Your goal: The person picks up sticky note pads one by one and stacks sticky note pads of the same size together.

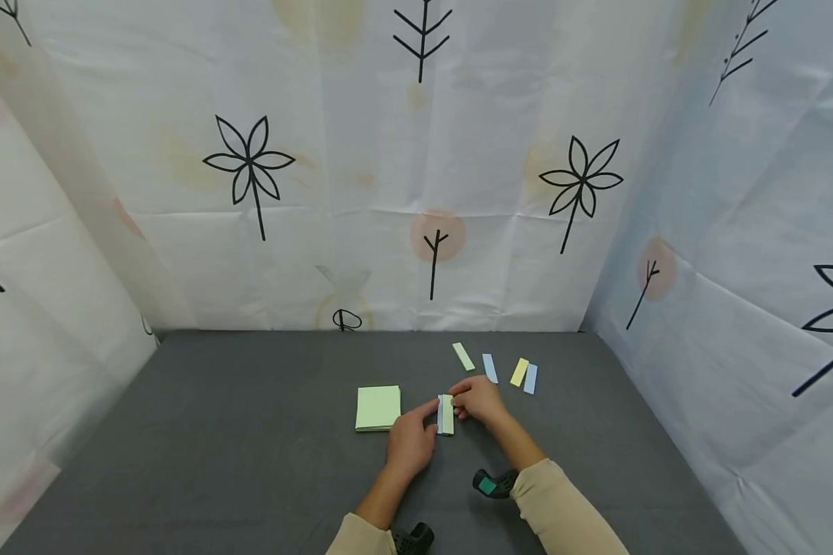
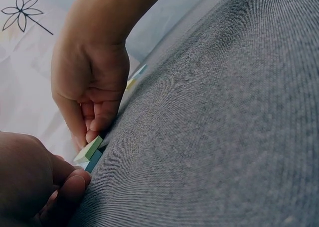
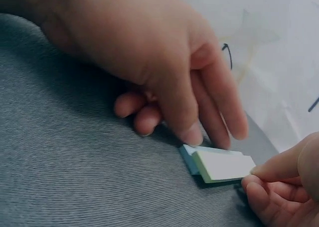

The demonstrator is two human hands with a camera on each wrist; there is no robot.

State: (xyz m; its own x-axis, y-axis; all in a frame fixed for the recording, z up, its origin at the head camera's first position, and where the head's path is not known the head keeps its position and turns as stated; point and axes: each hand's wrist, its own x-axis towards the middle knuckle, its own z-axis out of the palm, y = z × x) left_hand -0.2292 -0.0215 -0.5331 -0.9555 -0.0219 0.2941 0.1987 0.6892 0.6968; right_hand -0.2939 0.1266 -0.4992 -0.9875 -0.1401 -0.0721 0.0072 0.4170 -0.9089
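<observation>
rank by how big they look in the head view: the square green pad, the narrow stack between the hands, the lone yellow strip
1. Square green pad, clearly largest.
2. Narrow stack.
3. Yellow strip, close to the stack in size; it lies farther from the camera, so that ranking is unsure.

Fingers [image 2: 92, 132] of both hands at small green strip [image 2: 88, 149] on grey cloth [image 2: 214, 127]

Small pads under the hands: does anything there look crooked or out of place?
Yes, slightly. The green pad lies shifted on the blue pad, so their edges do not line up. Both hands, left and right, touch the stack. Nothing looks damaged.
</observation>
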